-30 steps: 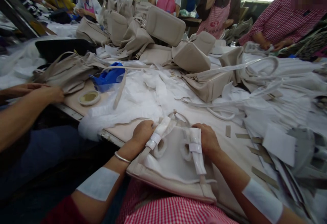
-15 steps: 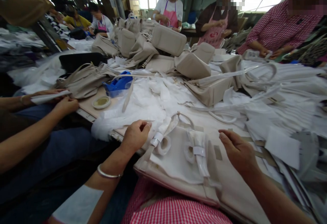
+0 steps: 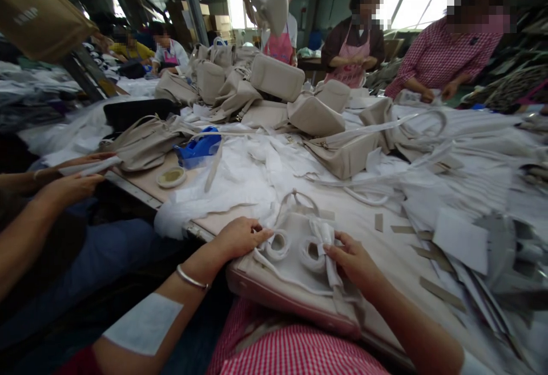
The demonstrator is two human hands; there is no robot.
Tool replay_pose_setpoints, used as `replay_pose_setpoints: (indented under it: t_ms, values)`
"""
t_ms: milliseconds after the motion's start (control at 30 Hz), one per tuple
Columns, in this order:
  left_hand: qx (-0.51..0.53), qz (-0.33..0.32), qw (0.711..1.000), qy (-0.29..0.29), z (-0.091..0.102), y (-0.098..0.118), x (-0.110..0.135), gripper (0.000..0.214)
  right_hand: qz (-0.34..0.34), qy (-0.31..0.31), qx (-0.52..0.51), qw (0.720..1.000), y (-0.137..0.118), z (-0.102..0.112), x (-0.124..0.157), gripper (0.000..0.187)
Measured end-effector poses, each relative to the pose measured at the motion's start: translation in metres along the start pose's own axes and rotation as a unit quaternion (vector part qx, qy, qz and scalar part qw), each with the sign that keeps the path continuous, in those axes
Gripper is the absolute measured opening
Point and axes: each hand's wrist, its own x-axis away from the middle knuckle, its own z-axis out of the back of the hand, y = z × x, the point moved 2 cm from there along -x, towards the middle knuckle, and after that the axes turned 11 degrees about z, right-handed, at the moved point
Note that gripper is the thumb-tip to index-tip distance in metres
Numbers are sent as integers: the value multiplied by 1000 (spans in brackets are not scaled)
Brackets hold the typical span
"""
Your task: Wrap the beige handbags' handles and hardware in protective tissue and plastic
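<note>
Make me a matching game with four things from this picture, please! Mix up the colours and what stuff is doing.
Things
1. Bracelet
2. Right hand
3. Nearest bag
4. Checked cloth at the person's waist

Colour or state
A. Pinkish beige
B. Red and white
C. Silver-coloured, around the left wrist
D. Touching the white wrapping

Right pairs: 1-C, 2-D, 3-A, 4-B

The head camera looks forward and down at both hands [image 3: 240,237].
</note>
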Motion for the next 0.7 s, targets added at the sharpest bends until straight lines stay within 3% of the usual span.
replay_pose_setpoints:
  t_ms: [133,333,467,500,567,633,700]
  values:
    - [6,100,995,13,-3,-17,-2,67,45,12,201,978,0,6,2,43]
    - [167,129,975,-74,-6,-23,17,61,75,48,296,951,3,11,13,55]
    - [235,161,950,-128,-13,-26,26,46,271,97,390,875,-30,11,35,53]
    - [242,172,945,-137,-16,-26,26,43,315,76,388,863,-41,8,43,49]
    - [250,187,938,-151,-21,-24,25,42,351,-40,364,862,-63,-6,58,49]
    - [255,194,934,-157,-26,-20,24,43,332,-193,338,859,-78,-27,71,63]
    - [257,196,933,-158,-29,-15,24,41,306,-284,343,841,-84,-49,80,80]
